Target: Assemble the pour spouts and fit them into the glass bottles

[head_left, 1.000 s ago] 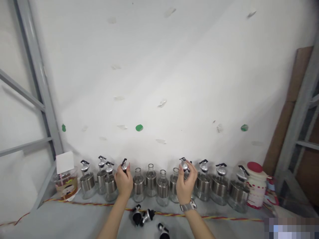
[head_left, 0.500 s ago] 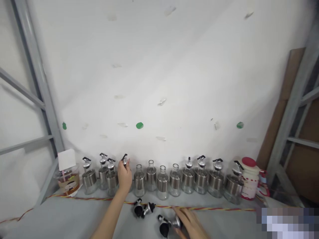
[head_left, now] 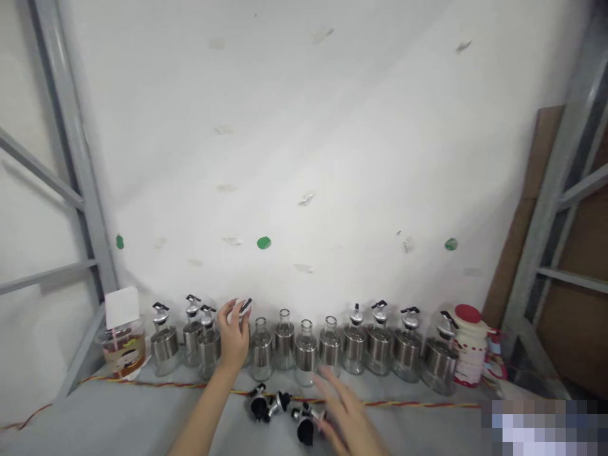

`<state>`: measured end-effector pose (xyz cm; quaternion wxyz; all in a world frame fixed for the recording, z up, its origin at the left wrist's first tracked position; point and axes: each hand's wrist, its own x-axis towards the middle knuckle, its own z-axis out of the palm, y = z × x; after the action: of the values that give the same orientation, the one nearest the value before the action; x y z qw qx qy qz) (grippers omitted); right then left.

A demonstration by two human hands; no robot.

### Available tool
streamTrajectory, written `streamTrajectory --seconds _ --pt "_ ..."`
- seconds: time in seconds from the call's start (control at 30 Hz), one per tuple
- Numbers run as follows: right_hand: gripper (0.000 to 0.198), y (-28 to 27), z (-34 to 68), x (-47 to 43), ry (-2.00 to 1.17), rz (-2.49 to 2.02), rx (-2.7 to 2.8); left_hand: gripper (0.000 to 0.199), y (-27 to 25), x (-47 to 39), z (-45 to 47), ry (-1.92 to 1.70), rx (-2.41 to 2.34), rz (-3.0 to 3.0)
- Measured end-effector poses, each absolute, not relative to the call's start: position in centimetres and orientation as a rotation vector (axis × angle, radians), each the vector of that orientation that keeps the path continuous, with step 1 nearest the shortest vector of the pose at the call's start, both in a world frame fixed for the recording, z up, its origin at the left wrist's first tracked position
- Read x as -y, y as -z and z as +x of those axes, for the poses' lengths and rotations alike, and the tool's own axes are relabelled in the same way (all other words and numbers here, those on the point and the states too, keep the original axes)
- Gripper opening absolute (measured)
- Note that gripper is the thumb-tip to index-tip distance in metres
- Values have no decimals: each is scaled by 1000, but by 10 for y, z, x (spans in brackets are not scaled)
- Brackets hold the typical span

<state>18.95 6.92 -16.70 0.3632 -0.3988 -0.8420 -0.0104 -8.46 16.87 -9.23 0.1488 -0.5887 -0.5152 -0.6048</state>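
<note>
Left hand (head_left: 234, 339) pinching a black-levered silver pourer (head_left: 246, 306)
Right hand (head_left: 348, 411), blurred, spread wide; loose black-and-silver pourers (head_left: 304, 432) lie just left, contact unclear.

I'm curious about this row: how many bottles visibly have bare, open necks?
4, left to right: first bottle beside the left hand; second bottle slightly back; third bottle slightly forward; fourth bottle beside a capped bottle. The hand hides the neck of a partly visible bottle.

Looks softly lit across the wall (head_left: 351, 133), dims toward the upper right corner, blurs at the right hand (head_left: 349, 411), pixelates lower right.
</note>
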Motion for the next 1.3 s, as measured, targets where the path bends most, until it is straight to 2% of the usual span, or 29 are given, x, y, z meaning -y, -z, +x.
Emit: streamTrajectory --seconds 0.13,0.2,0.33,0.37,0.43,0.5,0.63,0.73,0.87,1.2,1.3 --pt "41 124 210 -98 -72 -1194 1509 31 88 -126 -82 1684 1358 -1831" --pt "46 111 218 -118 -130 -1227 1279 32 99 -100 -77 1580 1424 -2049" --pt "57 108 220 -151 -245 -1237 1126 33 151 -66 -69 1129 1680 -2633" --pt "58 110 220 -157 -265 -1236 1113 36 164 -62 -70 1035 1695 -2694" --pt "56 113 218 -163 -303 -1228 1083 56 179 -59 -74 959 1720 -2720" --pt "52 115 216 -165 -341 -1212 1049 62 177 -61 -80 1032 1712 -2649" --pt "50 119 215 -166 -394 -1175 1010 33 133 -74 -98 1423 1717 -2114" --pt "51 123 213 -166 -416 -1157 993 44 100 -95 -114 1663 1742 -1473" --pt "48 127 212 -166 -425 -1163 1013 57 87 -129 -129 1655 1814 -1280" --pt "42 132 211 -162 -254 -1208 1101 43 102 -168 -136 1644 1969 -1303" --pt "44 136 210 -161 -148 -1244 1072 44 105 -172 -133 1605 2032 -1255"
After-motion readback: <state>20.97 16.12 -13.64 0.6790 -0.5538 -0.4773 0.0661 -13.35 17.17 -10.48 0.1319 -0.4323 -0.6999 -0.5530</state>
